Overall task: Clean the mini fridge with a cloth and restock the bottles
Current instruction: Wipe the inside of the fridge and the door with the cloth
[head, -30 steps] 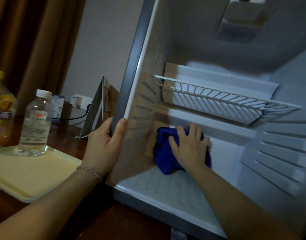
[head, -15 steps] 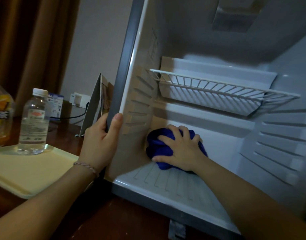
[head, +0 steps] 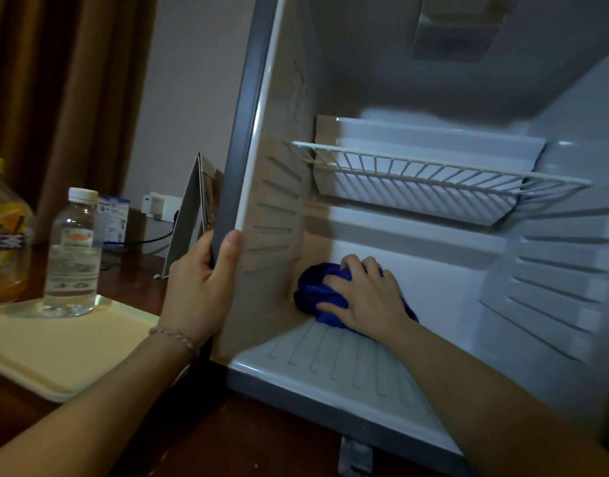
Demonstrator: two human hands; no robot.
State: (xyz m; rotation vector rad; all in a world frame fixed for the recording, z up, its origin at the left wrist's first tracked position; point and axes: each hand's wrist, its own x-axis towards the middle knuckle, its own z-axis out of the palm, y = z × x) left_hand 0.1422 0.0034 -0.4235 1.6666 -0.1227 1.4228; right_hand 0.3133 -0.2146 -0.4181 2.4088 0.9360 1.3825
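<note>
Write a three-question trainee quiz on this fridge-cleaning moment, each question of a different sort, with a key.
1. True or false: the right hand presses the blue cloth in the mini fridge's lower left back corner.
2. What does the left hand grip? A) water bottle B) the fridge's left front edge C) wire shelf
3. Fill in: the water bottle stands on the pale yellow ____.

Key: 1 true; 2 B; 3 tray.

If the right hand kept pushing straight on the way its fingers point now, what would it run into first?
The right hand presses the blue cloth with fingers aimed left and back, so the cloth would likely meet the fridge's left inner wall near the rear corner first; depth there is hard to judge.
</note>
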